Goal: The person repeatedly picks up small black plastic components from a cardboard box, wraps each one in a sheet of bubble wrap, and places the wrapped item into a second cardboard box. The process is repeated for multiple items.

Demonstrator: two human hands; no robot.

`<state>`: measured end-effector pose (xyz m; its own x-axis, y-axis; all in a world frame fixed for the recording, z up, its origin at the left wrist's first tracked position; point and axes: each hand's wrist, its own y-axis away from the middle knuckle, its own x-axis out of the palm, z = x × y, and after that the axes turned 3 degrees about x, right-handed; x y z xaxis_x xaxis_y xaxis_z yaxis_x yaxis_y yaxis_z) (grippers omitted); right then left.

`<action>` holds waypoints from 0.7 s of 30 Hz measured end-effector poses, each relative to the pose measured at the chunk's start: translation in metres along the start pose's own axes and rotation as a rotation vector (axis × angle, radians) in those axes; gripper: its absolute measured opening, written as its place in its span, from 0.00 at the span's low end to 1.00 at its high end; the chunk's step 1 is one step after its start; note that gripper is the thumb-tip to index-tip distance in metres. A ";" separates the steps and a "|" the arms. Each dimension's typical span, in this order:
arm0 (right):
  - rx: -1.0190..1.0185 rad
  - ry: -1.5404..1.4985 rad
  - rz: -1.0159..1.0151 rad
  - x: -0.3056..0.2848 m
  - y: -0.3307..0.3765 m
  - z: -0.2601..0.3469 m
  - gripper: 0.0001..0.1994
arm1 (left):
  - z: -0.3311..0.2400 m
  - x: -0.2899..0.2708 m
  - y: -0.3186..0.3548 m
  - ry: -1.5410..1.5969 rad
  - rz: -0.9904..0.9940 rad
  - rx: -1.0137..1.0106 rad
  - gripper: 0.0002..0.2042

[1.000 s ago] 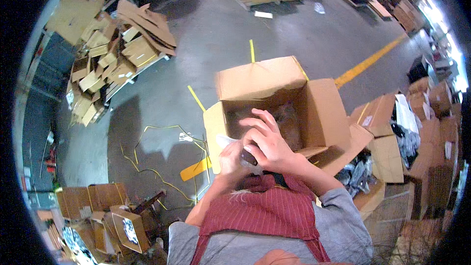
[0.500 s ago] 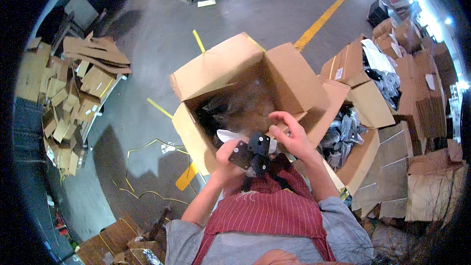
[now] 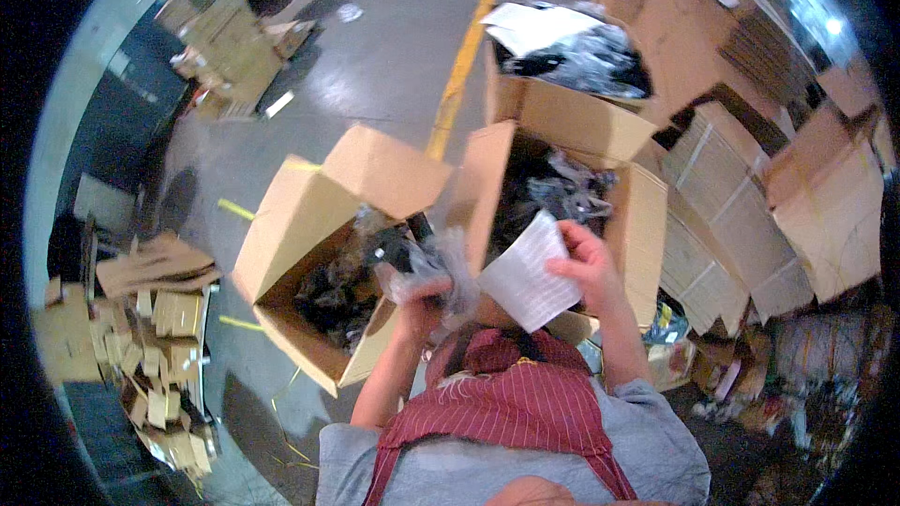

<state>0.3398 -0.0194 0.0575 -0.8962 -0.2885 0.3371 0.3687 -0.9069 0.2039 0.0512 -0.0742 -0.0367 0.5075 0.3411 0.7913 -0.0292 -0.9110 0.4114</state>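
Left hand grips clear plastic bag, contents too blurred to tell; right hand pinches white sheet by its edge, leaving its face uncovered.

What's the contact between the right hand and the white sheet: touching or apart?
Touching. The head view shows the right hand holding the white sheet by its right edge, with thumb and fingers.

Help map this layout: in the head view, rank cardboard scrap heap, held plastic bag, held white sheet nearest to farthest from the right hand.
1. White sheet: in the right hand.
2. Plastic bag: in the left hand.
3. Cardboard scrap heap: far left.
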 end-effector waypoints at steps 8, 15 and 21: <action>-0.128 -0.089 -0.638 -0.156 0.093 0.032 0.26 | 0.068 0.097 -0.075 -0.858 0.205 0.283 0.26; -0.093 -0.125 -0.837 -0.189 0.123 -0.009 0.23 | 0.126 0.144 -0.102 -0.979 0.269 0.082 0.15; -0.108 -0.096 -0.821 -0.175 0.103 0.002 0.22 | 0.226 0.071 -0.138 -1.077 0.351 -0.276 0.38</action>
<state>0.5356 -0.0611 0.0216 -0.8432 0.4999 0.1976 -0.4225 -0.8436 0.3314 0.2863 0.0237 -0.1398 0.8992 -0.4136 0.1426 -0.4323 -0.7899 0.4350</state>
